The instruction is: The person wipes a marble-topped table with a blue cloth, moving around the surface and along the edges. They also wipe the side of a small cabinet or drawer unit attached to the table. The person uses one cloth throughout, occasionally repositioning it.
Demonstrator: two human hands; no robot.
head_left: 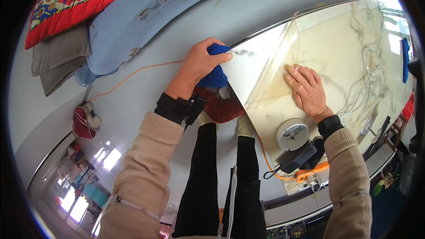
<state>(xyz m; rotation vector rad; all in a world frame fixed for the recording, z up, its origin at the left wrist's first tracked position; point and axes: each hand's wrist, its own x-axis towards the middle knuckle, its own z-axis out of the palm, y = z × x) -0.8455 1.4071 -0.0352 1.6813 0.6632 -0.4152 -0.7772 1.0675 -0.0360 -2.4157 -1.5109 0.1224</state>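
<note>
My left hand (202, 61) grips a bunched blue cloth (217, 74) at the near left corner of a marble-patterned table (244, 81). A clear plastic table cover (272, 69) is folded back from that corner, baring a white, grey-veined patch of tabletop. My right hand (307, 88) holds the folded flap down, with its fingertips at the flap's edge. Below the right hand stands a round white container (293, 134) with a dark design on its top. Under the table corner a dark red object (222, 108) shows on the floor, partly hidden.
Black power adapters (297, 156) and an orange power strip (310, 171) lie at the table's near edge. White cables (365, 79) loop across the right side, with a blue item (405, 60) beyond. An orange cord (132, 73) crosses the floor. Cushions (61, 49) sit at the upper left.
</note>
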